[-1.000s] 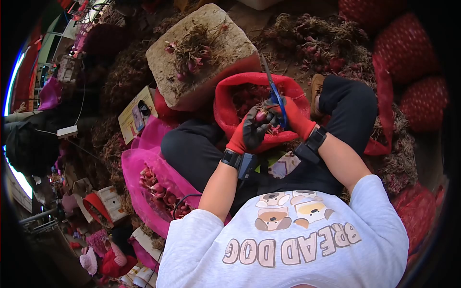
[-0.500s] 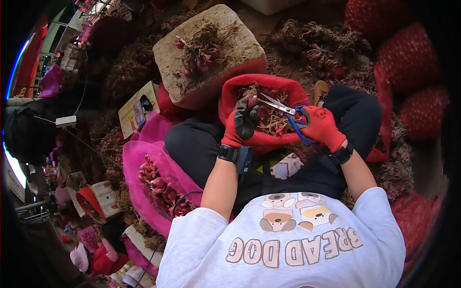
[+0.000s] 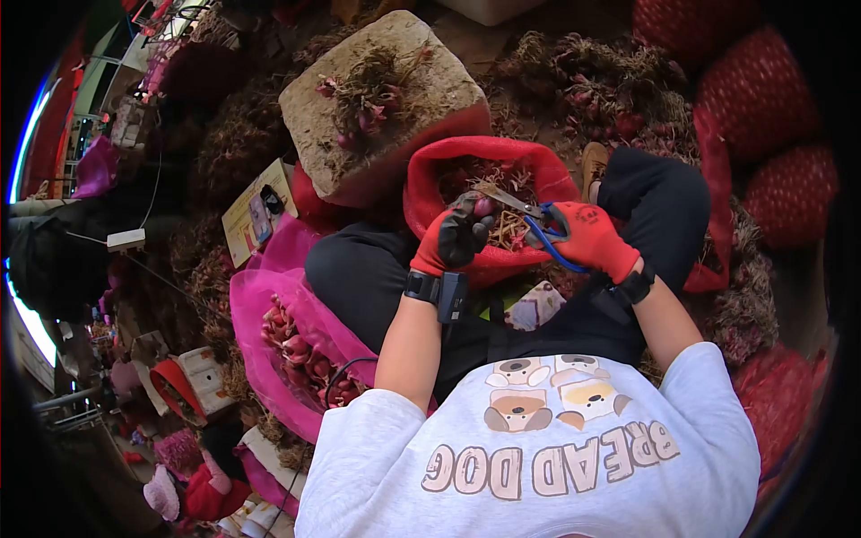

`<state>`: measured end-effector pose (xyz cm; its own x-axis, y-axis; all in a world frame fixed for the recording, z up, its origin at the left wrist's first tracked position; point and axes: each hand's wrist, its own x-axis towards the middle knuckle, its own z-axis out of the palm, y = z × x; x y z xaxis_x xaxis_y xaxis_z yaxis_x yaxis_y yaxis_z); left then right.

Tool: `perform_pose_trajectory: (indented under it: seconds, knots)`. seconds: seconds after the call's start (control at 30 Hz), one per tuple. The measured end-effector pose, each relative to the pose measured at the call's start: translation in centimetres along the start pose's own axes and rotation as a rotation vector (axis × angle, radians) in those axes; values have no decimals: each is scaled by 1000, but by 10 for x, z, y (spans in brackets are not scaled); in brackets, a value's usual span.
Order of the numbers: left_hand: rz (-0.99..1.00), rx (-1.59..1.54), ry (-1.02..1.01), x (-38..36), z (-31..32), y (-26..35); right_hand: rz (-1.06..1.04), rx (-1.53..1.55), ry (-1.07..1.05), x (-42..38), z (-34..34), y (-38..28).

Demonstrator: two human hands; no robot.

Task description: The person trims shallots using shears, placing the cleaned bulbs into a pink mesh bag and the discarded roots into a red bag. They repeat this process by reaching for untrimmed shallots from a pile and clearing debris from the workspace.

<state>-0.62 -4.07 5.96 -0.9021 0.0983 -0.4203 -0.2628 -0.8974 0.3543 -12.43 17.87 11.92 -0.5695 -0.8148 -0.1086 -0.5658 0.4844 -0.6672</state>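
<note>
My left hand, in a red glove with dark palm and fingers, pinches a small shallot. In my right hand, gloved in red, is a pair of scissors with blue handles. Its blades point left, drawn together beside the top of the shallot. Both hands are over the mouth of a red mesh sack between my legs, which holds dry stalk and root trimmings.
A stone block bearing a bunch of shallots stands ahead. At my left is a pink mesh bag with loose shallots. Full red sacks line the right, near heaped dried shallots. A person sits at lower left.
The scissor blades have gone from spread to nearly together at the shallot. The shallot has tilted and sits slightly lower, its dry end now at the blade tips.
</note>
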Motion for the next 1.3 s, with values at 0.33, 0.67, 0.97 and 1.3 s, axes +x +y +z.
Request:
perform_pose_trajectory:
  seconds: [0.33, 0.67, 0.97, 1.3]
  knots:
    - [-218, -203, -132, 12, -34, -2, -73, -236, 37, -1, 17, 14]
    - [-402, -411, -25, 13, -45, 0, 23, -293, -91, -1, 22, 24]
    - [275, 462, 120, 18, -43, -10, 160, -204, -53, -2, 22, 29]
    - [455, 836, 254, 18, -31, -9, 41, -320, 59, -3, 16, 21]
